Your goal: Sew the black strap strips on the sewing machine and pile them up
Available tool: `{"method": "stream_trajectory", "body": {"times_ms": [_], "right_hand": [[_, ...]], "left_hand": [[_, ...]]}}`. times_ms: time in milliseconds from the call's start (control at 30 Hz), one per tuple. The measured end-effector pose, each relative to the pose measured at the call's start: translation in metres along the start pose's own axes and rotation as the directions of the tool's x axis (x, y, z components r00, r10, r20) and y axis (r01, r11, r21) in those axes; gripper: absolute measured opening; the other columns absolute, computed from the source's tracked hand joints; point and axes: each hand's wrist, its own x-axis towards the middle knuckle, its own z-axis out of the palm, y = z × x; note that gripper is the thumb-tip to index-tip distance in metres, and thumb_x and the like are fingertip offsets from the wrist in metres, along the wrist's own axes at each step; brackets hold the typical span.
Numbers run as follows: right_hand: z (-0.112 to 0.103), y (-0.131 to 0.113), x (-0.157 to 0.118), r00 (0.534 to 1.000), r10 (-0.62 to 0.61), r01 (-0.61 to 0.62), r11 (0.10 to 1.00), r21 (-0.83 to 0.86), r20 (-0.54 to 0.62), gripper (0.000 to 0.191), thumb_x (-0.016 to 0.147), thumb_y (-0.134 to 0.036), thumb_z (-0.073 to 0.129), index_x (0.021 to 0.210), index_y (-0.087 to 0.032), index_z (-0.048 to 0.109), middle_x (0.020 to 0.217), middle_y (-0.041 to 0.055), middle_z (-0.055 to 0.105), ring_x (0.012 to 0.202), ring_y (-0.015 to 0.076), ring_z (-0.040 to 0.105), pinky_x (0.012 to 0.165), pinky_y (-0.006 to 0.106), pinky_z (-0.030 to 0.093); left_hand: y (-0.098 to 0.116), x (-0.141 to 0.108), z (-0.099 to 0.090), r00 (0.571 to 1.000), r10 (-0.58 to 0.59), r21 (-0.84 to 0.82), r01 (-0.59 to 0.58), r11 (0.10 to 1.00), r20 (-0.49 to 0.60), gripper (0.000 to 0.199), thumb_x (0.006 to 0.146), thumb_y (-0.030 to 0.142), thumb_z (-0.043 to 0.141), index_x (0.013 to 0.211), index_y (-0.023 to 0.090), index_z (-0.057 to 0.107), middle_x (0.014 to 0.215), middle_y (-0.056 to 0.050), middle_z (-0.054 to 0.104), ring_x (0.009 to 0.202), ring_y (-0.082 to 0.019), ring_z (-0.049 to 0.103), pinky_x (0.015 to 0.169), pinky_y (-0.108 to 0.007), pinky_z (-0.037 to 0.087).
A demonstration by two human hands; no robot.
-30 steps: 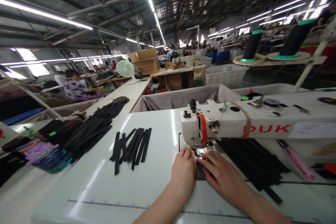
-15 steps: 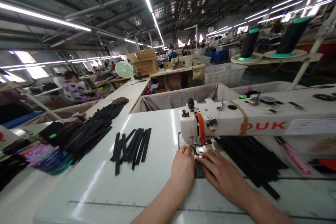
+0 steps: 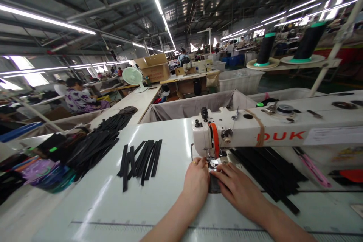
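Both hands are at the needle area of a white sewing machine (image 3: 241, 126). My left hand (image 3: 197, 179), a ring on one finger, is closed just left of the presser foot (image 3: 214, 162); its fingertips are bent down and what they hold is hidden. My right hand (image 3: 235, 185) lies to the right of the foot, fingers drawn together and tips near the needle. Anything under those tips is too small to make out. Between the hands shows a dark plate-like patch (image 3: 214, 186). Right of the needle, black fabric strips (image 3: 266, 170) lie beneath the machine arm.
Several short black strips (image 3: 141, 160) lie left on the pale table (image 3: 159, 204). Beyond them is a larger heap of strips (image 3: 99, 140). Pink-handled snips (image 3: 314, 168) rest at right. Thread cones (image 3: 265, 49) stand behind, and a cloth-lined bin (image 3: 195, 106) borders the table.
The whole view has shifted slightly to the left. Both hands keep nearly the same place at the needle, and the strips lie as before.
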Motion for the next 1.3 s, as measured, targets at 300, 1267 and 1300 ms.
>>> {"method": "stream_trajectory", "body": {"times_ms": [300, 1267, 1300], "right_hand": [[-0.001, 0.002, -0.004, 1.000, 0.015, -0.014, 0.999, 0.041, -0.013, 0.027, 0.090, -0.011, 0.043, 0.107, -0.020, 0.061, 0.100, 0.0067, 0.062, 0.092, 0.0205, 0.060, 0.082, 0.036, 0.051], [-0.028, 0.036, -0.035, 0.878, 0.453, -0.477, 0.852, 0.215, 0.154, 0.008, 0.081, -0.028, 0.054, 0.076, -0.025, 0.060, 0.067, -0.0005, 0.064, 0.058, 0.0170, 0.063, 0.052, 0.026, 0.048], [-0.030, 0.026, -0.034, 0.878, 0.424, -0.474, 0.832, 0.287, 0.222, 0.006, 0.080, -0.027, 0.055, 0.077, -0.025, 0.060, 0.066, -0.0016, 0.063, 0.057, 0.0160, 0.062, 0.051, 0.024, 0.048]], "left_hand": [[0.004, -0.004, -0.016, 0.978, -0.184, -0.115, 0.172, 0.978, -0.101, 0.019, 0.088, 0.010, 0.047, 0.086, 0.016, 0.065, 0.094, -0.009, 0.065, 0.093, -0.025, 0.057, 0.083, -0.041, 0.048], [0.010, -0.014, -0.030, 0.872, -0.280, -0.803, 0.482, 0.349, 0.402, 0.041, 0.080, 0.053, 0.060, 0.090, 0.014, 0.067, 0.066, 0.000, 0.062, 0.041, -0.009, 0.048, 0.043, -0.023, 0.033], [0.011, -0.015, -0.030, 0.865, -0.218, -0.839, 0.496, 0.224, 0.453, 0.050, 0.073, 0.052, 0.068, 0.105, 0.015, 0.063, 0.077, -0.002, 0.066, 0.042, -0.009, 0.051, 0.043, -0.023, 0.036]]}}
